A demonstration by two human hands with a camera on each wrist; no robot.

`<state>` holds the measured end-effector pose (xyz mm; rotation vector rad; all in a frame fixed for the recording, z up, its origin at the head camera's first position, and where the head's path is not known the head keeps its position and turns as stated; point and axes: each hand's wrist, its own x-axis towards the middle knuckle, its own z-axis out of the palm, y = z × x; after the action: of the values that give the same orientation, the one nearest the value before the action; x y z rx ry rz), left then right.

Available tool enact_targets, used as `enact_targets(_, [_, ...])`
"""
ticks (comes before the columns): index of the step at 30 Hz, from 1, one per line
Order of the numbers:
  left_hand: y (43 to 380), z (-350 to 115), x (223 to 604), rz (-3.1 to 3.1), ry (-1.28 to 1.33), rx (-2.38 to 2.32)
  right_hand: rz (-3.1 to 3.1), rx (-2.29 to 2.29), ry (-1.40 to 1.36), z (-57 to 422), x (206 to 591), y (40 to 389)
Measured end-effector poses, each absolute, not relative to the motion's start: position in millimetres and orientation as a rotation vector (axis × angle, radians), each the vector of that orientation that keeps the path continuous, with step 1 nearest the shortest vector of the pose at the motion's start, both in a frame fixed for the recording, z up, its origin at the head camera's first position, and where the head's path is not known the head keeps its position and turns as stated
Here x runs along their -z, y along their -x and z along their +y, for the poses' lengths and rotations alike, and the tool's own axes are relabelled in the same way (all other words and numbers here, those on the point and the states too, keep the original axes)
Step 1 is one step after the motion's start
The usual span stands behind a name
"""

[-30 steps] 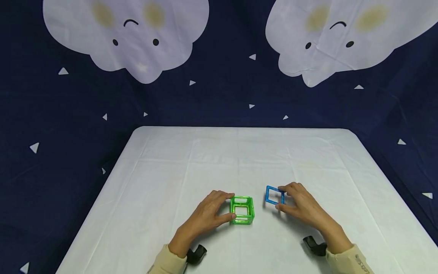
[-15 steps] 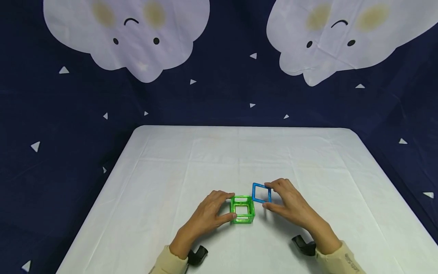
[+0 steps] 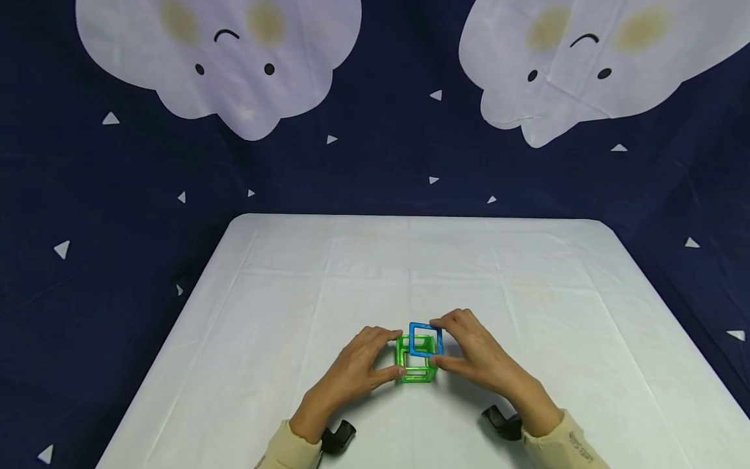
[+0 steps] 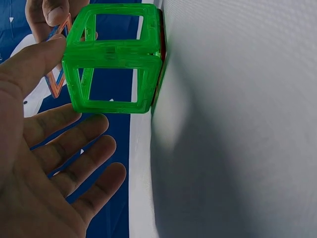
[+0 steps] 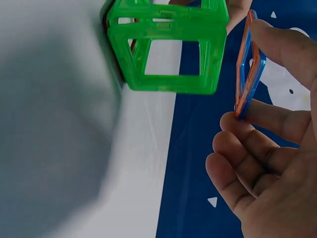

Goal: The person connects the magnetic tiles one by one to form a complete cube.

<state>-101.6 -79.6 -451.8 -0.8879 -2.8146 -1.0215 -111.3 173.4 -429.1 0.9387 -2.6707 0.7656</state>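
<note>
A cube of green square magnetic tiles stands on the white table, with a red tile visible at its base in the left wrist view. My left hand holds the cube's left side between thumb and forefinger; the other fingers are extended. Between the thumb and fingers of my right hand is a blue square magnetic tile. In the right wrist view this tile has orange along one side. It hovers just above the cube, and a gap shows between them.
White cloth covers the table. Behind it hangs a dark blue curtain with clouds and small triangles. A black wrist camera sits under each forearm, the left one and the right one.
My right hand has carried the blue tile leftward from beside the cube to over it. The left hand has stayed at the cube, which has hardly moved.
</note>
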Motion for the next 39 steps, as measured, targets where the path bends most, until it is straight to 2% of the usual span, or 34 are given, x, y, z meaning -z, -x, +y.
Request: enact_targets(39, [101.6,-80.5,452.5,-2.807,0.892,1.021,-2.733,-0.68,-0.991,159.1,430.9,107.7])
